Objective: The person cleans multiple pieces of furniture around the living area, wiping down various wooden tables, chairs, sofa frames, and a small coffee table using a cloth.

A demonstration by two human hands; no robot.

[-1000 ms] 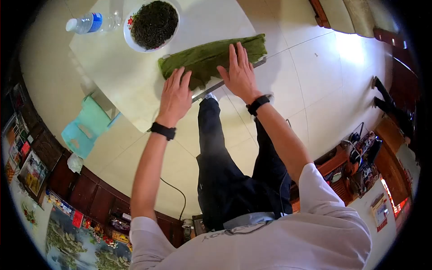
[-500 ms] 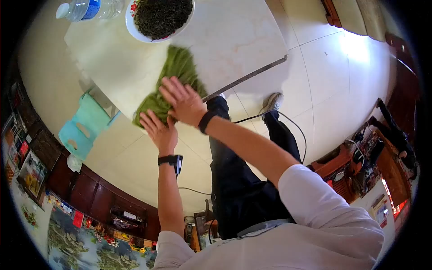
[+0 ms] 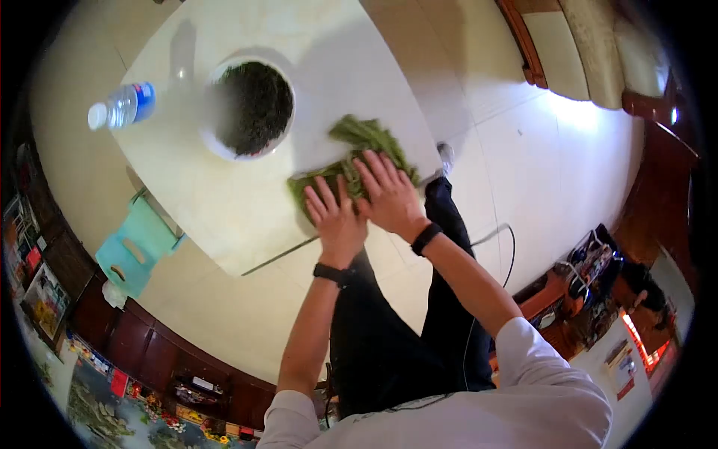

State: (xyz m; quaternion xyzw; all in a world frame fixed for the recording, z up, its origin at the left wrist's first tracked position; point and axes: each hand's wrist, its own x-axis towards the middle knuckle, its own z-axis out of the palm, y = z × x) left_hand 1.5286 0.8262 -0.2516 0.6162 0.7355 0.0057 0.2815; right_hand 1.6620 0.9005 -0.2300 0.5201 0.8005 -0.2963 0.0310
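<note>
A crumpled green cloth point(image 3: 364, 136) lies on the pale tabletop point(image 3: 224, 202) at its near right edge. Flat on the cloth's left part rests my left hand point(image 3: 338, 222), fingers apart and pointing away from me. My right hand point(image 3: 390, 198) presses on the cloth's right part, its fingers stretched out too. The two hands are close together, thumbs nearly meeting. Farther in, left of the cloth, stands a white bowl point(image 3: 226, 152) filled with a dark, shredded leafy mass point(image 3: 258, 108). A clear plastic bottle point(image 3: 122, 106) with a blue label is near the table's left edge.
A turquoise plastic stool point(image 3: 138, 243) stands on the floor to the left of the table. Dark wooden cabinets point(image 3: 142, 329) run along the lower left. A cable point(image 3: 513, 254) loops beside my right leg. An upholstered wooden seat point(image 3: 557, 52) is at the upper right.
Both hands and the cloth have shifted right along the table's near edge. The view has turned, so the bowl and bottle appear lower and the whole bottle shows.
</note>
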